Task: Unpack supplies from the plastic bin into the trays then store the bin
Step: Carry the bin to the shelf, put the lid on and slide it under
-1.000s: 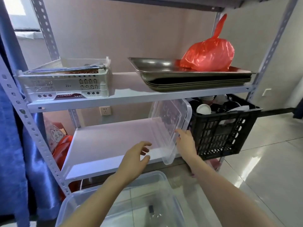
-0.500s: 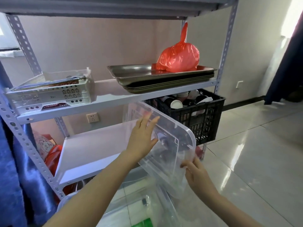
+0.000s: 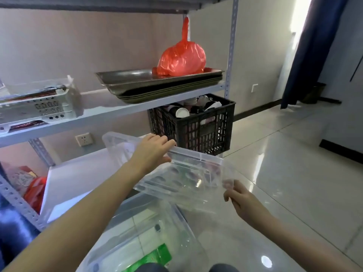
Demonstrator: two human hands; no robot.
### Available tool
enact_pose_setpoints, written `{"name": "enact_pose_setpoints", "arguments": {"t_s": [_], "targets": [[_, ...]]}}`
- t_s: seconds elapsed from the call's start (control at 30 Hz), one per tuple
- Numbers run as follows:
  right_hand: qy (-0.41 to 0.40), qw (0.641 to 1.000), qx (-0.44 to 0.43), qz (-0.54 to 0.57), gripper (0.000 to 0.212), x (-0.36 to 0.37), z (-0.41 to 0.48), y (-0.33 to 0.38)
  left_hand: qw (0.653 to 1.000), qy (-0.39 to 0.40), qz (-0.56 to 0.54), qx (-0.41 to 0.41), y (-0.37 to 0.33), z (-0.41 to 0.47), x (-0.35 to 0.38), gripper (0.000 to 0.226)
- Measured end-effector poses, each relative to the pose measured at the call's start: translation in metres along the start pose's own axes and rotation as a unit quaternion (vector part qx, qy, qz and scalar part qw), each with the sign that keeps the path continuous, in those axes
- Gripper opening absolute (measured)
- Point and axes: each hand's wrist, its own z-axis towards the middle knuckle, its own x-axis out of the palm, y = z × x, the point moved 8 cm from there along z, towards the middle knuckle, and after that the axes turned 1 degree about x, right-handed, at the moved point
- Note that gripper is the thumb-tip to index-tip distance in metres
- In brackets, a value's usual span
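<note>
A clear plastic bin lid (image 3: 184,173) hangs nearly flat in the air between the shelf and the floor. My left hand (image 3: 152,152) grips its far edge, fingers over the rim. My right hand (image 3: 238,199) pinches its near right corner. Below it on the floor stands the clear plastic bin (image 3: 157,238), open, with a green packet (image 3: 155,259) and pale items inside. Stacked steel trays (image 3: 157,83) sit on the upper shelf with a red plastic bag (image 3: 181,57) on top.
A black crate (image 3: 198,124) of cups sits at the right end of the white lower shelf (image 3: 78,177). A white perforated basket (image 3: 37,103) stands on the upper shelf at left. Red bags lie under the shelf at left. Glossy tiled floor stretches to the right.
The lid was lifted off the lower shelf where it leaned on the crate, then tipped from upright to nearly flat above the bin. My left hand took hold of its far edge.
</note>
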Motion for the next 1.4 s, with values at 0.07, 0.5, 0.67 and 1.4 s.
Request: {"name": "enact_pose_setpoints", "arguments": {"t_s": [0.07, 0.5, 0.67, 1.4], "targets": [[-0.033, 0.999, 0.030, 0.009, 0.022, -0.013, 0.000, -0.016, 1.000, 0.004, -0.011, 0.010, -0.009, -0.011, 0.001, 0.044], [0.103, 0.696, 0.434, 0.562, 0.046, 0.065, 0.037, -0.020, 0.997, -0.011, -0.041, -0.060, -0.068, -0.136, 0.028, 0.044], [0.149, 0.728, 0.470, 0.477, 0.016, 0.114, 0.036, -0.009, 0.977, 0.116, -0.151, -0.101, -0.061, -0.207, 0.057, 0.038], [0.152, 0.800, 0.423, 0.398, 0.061, 0.159, 0.007, -0.045, 0.538, 0.080, -0.424, -0.724, 0.052, -0.418, 0.124, 0.049]]}}
